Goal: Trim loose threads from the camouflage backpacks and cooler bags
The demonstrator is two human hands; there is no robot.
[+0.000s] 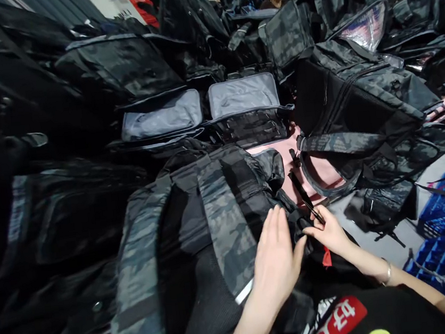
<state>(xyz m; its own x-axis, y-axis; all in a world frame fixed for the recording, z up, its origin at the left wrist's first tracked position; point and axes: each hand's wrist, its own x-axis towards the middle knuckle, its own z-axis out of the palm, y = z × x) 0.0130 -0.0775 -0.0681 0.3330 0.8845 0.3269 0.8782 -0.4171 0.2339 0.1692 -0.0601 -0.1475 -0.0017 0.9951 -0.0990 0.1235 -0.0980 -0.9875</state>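
And here's the right hand (330, 232), thumb and fingers pinched narrow on a slim black piece (307, 198); tool or strap end, it's too dark to call! It juts up and away from that pinch. Just left of the grip, the left hand (275, 257) lies flat, fingers together, thumb reaching towards the right thumb, with no clear hold on anything. Beneath it sits the camouflage backpack (192, 221), mostly left of the grip, its shoulder strap (226, 215) running close beside the left fingers.

Now the danger: if that black piece is sharp, a slip could nick the left thumb, so near the pinch, or catch the fabric. A flat palm gives little hold, so a hard tug might skid the bag. Just below the grip, a red tag (326, 257) dangles; it could snag. Beyond the grip, a neighbouring bag (363, 97) crowds in, and its loose straps might tangle.
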